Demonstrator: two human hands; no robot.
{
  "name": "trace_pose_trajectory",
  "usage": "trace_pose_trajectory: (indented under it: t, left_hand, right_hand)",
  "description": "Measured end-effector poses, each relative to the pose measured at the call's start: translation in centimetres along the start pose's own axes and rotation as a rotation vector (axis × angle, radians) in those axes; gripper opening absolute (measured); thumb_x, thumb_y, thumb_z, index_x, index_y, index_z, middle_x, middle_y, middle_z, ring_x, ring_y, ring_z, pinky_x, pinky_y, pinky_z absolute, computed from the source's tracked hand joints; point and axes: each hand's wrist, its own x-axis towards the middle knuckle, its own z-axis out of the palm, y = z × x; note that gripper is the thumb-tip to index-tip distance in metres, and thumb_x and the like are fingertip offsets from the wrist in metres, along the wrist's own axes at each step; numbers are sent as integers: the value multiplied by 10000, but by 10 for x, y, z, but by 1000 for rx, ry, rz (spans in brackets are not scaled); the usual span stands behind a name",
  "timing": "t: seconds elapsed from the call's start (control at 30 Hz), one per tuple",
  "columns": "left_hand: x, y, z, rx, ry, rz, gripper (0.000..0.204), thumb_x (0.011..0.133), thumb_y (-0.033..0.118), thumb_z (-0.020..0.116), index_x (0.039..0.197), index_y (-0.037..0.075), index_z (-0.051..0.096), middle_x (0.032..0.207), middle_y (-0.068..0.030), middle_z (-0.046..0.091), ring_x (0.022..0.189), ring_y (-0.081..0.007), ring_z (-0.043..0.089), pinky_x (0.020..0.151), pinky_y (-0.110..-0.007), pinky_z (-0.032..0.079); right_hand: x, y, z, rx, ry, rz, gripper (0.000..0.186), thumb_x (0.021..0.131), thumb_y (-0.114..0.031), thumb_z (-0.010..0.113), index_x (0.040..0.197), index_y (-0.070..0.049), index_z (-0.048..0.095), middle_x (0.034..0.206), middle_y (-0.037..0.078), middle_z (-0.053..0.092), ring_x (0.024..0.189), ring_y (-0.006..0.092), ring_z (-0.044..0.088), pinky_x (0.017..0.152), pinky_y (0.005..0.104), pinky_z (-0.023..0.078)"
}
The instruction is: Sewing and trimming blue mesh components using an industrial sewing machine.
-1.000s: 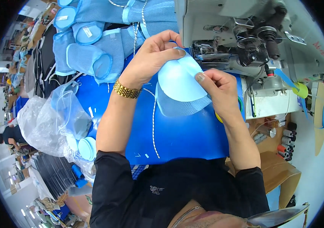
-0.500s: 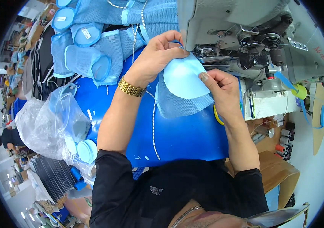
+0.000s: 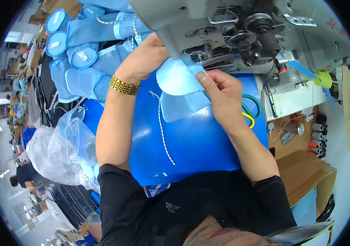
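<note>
A light-blue mesh bag [image 3: 185,107] with a smooth round light-blue panel [image 3: 178,78] hangs between my hands, its upper edge up against the sewing machine [image 3: 224,24]. My right hand [image 3: 223,92] is closed on the panel's right edge, thumb on top. At the upper left, my left hand [image 3: 148,57] is curled at the panel's edge; the machine head partly hides its fingertips. A black-and-white cord [image 3: 162,131] trails down over the blue work surface [image 3: 142,143] below the bag.
Finished-looking blue mesh bags [image 3: 86,78] are piled at the far left. Below them lies a clear plastic bag [image 3: 56,151]. Scissors with green and yellow handles [image 3: 252,107] rest right of my right hand. Thread spools [image 3: 317,135] and a cardboard box [image 3: 306,176] stand further right.
Both hands have brought the panel and mesh bag closer in under the sewing machine head. My left fingertips, seen pinching the edge before, are now partly hidden. The view has shifted.
</note>
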Motion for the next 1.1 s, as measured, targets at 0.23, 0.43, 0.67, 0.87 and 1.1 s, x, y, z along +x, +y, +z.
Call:
trace_pose_trajectory:
  t: [0.23, 0.43, 0.67, 0.87, 1.1]
  left_hand:
    - [1, -6, -8, 73, 45, -76, 284, 900, 106, 612, 1159, -11, 618, 1056, -81, 653, 919, -139, 587, 779, -284, 501]
    - [5, -10, -3, 85, 112, 0, 184, 911, 79, 586, 1066, 23, 668, 1023, -61, 671, 885, -144, 594, 770, -288, 493]
    - [12, -11, -12, 155, 65, 30, 170, 908, 27, 555, 1042, 11, 659, 1033, -66, 667, 887, -148, 588, 767, -294, 486]
    - [-19, -7, -4, -10, 294, 16, 244, 954, 123, 558, 1148, -16, 608, 1069, -77, 659, 948, -126, 599, 823, -252, 480]
    - [-176, -44, -9, 85, 800, -7, 204, 942, 106, 608, 1115, -2, 614, 1034, -91, 685, 939, -113, 622, 840, -249, 480]
  right_hand:
    - [0, 0, 1, -8, -26, -51, 217, 917, -179, 658, 843, 24, 686, 653, -66, 529, 595, 2, 403, 499, 199, 304]
    - [3, -1, 1, -39, -24, -63, 231, 916, -178, 650, 827, 33, 682, 619, -51, 538, 574, 5, 416, 481, 210, 308]
    - [5, -8, 3, -47, -30, -55, 237, 913, -177, 653, 814, 36, 684, 615, -30, 581, 555, 9, 430, 474, 209, 319]
    - [1, -8, 1, -51, -16, 7, 215, 899, -174, 675, 809, 21, 691, 624, -63, 560, 561, -1, 424, 478, 197, 312]
    - [10, 9, -15, -192, 62, 43, 210, 879, -265, 707, 814, -64, 707, 670, -47, 597, 564, 34, 471, 512, 212, 363]
